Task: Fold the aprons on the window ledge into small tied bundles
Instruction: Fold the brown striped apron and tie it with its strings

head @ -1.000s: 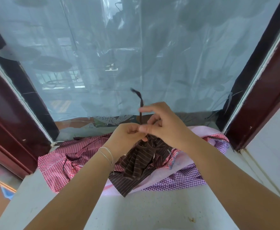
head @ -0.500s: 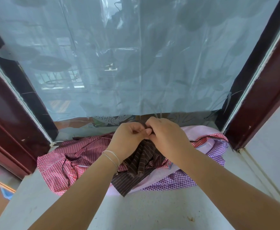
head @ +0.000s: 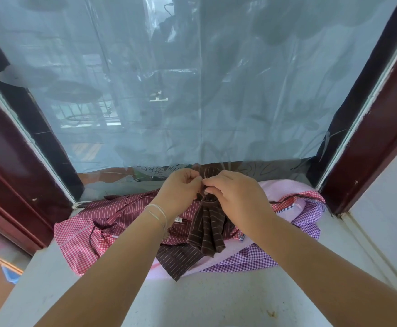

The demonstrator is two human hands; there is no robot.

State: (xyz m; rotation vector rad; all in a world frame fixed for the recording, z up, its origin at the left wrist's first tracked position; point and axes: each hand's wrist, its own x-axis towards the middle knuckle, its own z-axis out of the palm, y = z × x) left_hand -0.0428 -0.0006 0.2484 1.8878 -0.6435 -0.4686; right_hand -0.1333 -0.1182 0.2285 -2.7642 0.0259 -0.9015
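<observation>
Head view: both hands, left [head: 181,188] and right [head: 236,194], pinch the brown striped apron [head: 207,228].

Aprons [head: 126,223] heaped on ledge [head: 192,300], window [head: 192,79] behind, bundle [head: 207,227] on top.

The brown striped apron [head: 206,228] now hangs bunched at frame centre — lifted off the pile. Its strap no longer sticks up — both hands pinch its top.
</observation>
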